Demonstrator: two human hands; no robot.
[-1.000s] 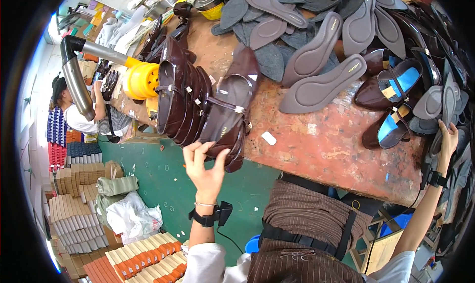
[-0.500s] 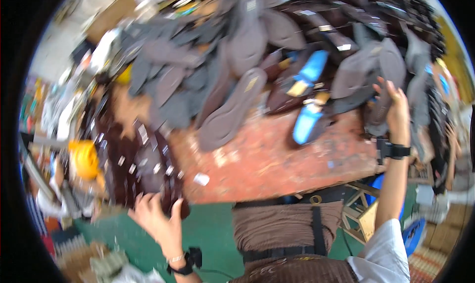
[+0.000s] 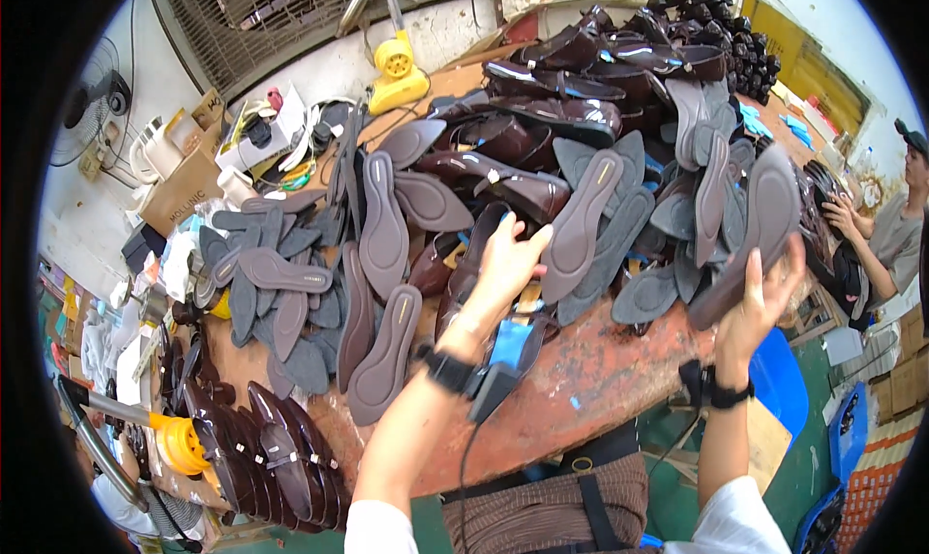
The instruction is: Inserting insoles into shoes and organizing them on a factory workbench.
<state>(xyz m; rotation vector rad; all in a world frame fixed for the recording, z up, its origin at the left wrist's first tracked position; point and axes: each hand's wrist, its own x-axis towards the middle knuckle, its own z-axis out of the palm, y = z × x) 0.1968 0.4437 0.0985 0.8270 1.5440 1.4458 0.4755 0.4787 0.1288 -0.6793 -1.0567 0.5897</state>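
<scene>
Left hand (image 3: 503, 264) is out over the middle of the pile, grip spread, fingers fanned and resting on a dark brown sandal (image 3: 464, 273) that lies among the grey soles. Just beside its fingertips, at about two o'clock, a grey insole (image 3: 581, 227) slants across the heap. Over at three o'clock the right hand (image 3: 764, 298) is raised off the edge of the surface (image 3: 600, 380), grip wrapped around a long grey sole (image 3: 750, 233), pinching it from beneath so it tilts up toward one o'clock. At nine o'clock a loose spread of grey soles (image 3: 281, 273) covers the worn red top. Down at seven o'clock a row of brown sandals (image 3: 266, 457) stands on edge. At three o'clock, far right, another person (image 3: 885, 235) handles dark footwear.
</scene>
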